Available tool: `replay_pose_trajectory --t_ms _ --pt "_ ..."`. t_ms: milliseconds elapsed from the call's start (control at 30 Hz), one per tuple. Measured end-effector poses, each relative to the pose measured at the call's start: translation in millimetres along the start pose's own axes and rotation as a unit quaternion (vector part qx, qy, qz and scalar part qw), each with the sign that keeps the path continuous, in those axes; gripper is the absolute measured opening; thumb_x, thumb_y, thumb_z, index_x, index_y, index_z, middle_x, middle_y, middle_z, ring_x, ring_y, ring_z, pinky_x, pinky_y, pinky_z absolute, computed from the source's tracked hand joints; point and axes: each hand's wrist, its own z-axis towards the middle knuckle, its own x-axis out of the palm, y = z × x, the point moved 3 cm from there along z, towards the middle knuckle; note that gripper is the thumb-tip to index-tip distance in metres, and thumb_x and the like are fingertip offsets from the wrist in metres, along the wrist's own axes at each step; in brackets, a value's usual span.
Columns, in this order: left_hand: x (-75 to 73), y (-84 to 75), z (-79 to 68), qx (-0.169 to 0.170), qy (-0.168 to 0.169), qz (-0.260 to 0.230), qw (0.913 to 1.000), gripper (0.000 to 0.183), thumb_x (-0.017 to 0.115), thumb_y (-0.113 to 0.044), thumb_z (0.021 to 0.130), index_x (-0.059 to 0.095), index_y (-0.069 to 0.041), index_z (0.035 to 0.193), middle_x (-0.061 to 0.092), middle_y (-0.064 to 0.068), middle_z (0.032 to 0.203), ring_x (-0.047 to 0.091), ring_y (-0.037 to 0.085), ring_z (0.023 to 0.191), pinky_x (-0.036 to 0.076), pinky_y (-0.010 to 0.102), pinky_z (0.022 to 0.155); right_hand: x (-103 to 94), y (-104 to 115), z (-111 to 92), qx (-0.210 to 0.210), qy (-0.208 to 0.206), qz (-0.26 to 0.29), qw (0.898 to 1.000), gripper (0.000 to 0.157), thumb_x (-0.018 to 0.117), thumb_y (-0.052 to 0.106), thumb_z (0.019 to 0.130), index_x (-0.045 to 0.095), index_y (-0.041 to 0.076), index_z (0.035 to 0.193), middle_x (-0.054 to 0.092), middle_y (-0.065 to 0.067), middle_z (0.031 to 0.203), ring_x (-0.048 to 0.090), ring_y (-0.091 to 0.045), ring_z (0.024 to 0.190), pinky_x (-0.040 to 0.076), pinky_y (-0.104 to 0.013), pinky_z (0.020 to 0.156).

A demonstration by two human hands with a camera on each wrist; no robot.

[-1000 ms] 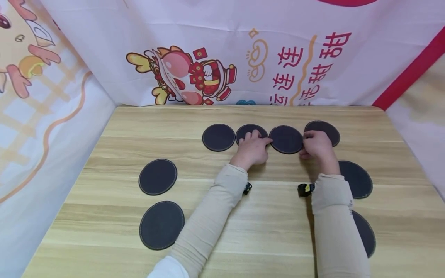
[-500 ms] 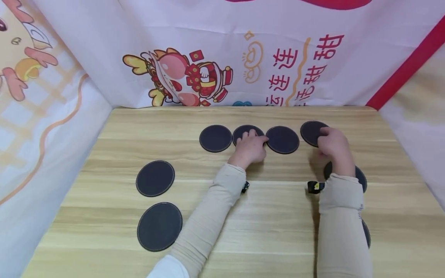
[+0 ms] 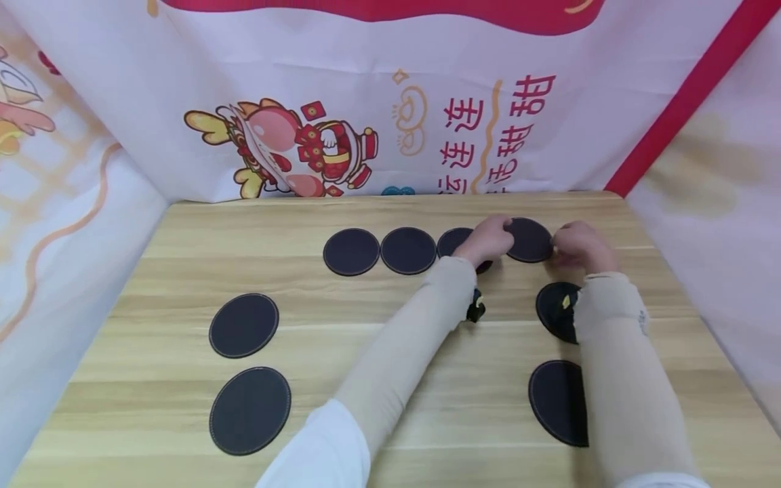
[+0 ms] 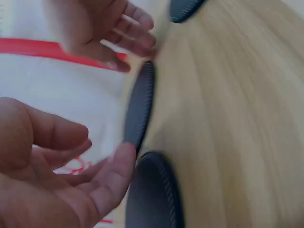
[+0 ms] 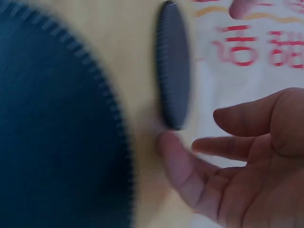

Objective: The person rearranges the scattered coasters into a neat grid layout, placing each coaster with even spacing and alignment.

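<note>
A row of black round coasters with stitched rims lies along the far side of the table. My left hand (image 3: 490,238) reaches over the third coaster (image 3: 453,242), hiding part of it, and its fingertips are at the left edge of the row's rightmost coaster (image 3: 529,241). At that coaster's right edge is my right hand (image 3: 582,245). Both wrist views show loosely bent fingers with nothing gripped. In the left wrist view a fingertip (image 4: 124,154) touches the coaster's rim; in the right wrist view a fingertip (image 5: 168,138) meets its lower end.
Two more coasters (image 3: 351,251) (image 3: 408,251) continue the row leftward. Another pair (image 3: 244,325) (image 3: 250,411) lies at the left. At the right, two others (image 3: 552,312) (image 3: 556,401) are partly covered by my right forearm. Printed cloth (image 3: 274,41) hangs behind the table.
My left hand has left the second coaster and moved right to the rightmost one in the row. My right hand has shifted to that coaster's right edge. The head view has turned slightly right.
</note>
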Motion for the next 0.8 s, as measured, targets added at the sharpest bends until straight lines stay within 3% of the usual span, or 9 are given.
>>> replay_pose_trajectory --t_ms 67,200,300,433,533,800 --pt "6.7 -1.9 5.3 -0.018 -0.012 0.008 0.9997 0.050 0.046 -0.012 0.102 0.046 -0.011 0.152 0.048 -0.001 0.151 0.047 0.011 0.129 0.038 0.024 0.103 4.3 -4.9 8.9 0.014 0.020 0.025 0.999 0.043 0.039 0.006 0.094 0.042 -0.015 0.131 0.055 -0.020 0.090 0.065 -0.020 0.069 0.059 -0.037 0.067" --pt "12.4 -6.7 9.9 -0.035 -0.038 0.019 0.9985 0.050 0.047 -0.016 0.101 0.047 -0.010 0.151 0.051 0.002 0.148 0.052 0.014 0.121 0.041 0.027 0.101 6.8 -8.5 14.4 0.028 0.033 0.062 0.997 0.050 0.039 0.006 0.099 0.033 -0.011 0.146 0.046 -0.024 0.105 0.062 -0.023 0.076 0.059 -0.038 0.070" --pt "13.8 -9.0 13.7 -0.029 -0.045 -0.014 0.9984 0.050 0.046 -0.014 0.100 0.048 -0.009 0.150 0.051 0.002 0.148 0.052 0.015 0.119 0.041 0.026 0.099 3.1 -13.7 13.1 0.020 0.036 0.080 0.996 0.050 0.040 0.006 0.101 0.028 -0.010 0.147 0.044 -0.024 0.106 0.061 -0.025 0.077 0.058 -0.038 0.072" --pt "9.5 -4.0 13.7 -0.017 -0.067 -0.087 0.9938 0.050 0.043 -0.007 0.099 0.051 -0.011 0.148 0.052 0.004 0.147 0.050 0.013 0.123 0.041 0.025 0.097 1.9 -18.3 10.2 0.005 0.035 0.128 0.991 0.048 0.040 0.007 0.104 0.021 -0.007 0.145 0.046 -0.018 0.093 0.061 -0.021 0.071 0.058 -0.037 0.068" --pt "8.9 0.4 13.2 -0.006 -0.075 -0.126 0.9892 0.051 0.043 -0.003 0.097 0.053 -0.011 0.146 0.056 0.007 0.141 0.054 0.016 0.115 0.044 0.029 0.090 2.0 -22.3 9.8 -0.006 0.038 0.165 0.986 0.047 0.038 0.007 0.105 0.015 -0.002 0.146 0.050 -0.013 0.083 0.060 -0.018 0.065 0.058 -0.034 0.064" --pt "2.9 13.3 5.7 0.026 -0.069 -0.116 0.9905 0.051 0.048 0.007 0.092 0.061 -0.009 0.139 0.065 0.008 0.125 0.060 0.015 0.107 0.048 0.026 0.088 -0.8 -26.5 2.3 -0.029 0.051 0.209 0.976 0.057 0.042 0.002 0.106 0.014 0.001 0.156 0.060 -0.008 0.076 0.063 -0.015 0.065 0.058 -0.032 0.067"
